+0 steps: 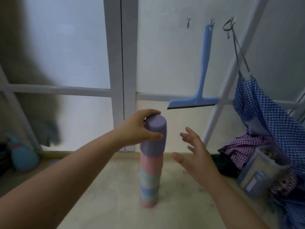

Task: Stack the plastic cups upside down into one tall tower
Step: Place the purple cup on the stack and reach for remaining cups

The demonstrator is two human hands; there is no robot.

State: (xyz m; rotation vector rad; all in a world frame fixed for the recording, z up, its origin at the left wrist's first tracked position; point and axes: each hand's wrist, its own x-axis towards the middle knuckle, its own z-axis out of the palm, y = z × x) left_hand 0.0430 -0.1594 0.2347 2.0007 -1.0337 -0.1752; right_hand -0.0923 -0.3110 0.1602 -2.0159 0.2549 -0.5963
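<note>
A tower of upside-down plastic cups (149, 179) stands on the pale stone floor (115, 195), with pink, green and blue bands from the bottom up. On top sits a purple cup (155, 134), bottom up and slightly tilted. My left hand (140, 128) grips this purple cup from the left, thumb in front and fingers over its far top edge. To the right of the tower, my right hand (196, 154) hovers with its fingers spread, a short gap away from the cups and holding nothing.
A blue squeegee (203, 75) hangs on the white wall behind. Checked cloths (257, 109) and a clear plastic box (264, 171) crowd the right side beside a white rack leg (219, 103). A teal object (23, 156) sits at far left.
</note>
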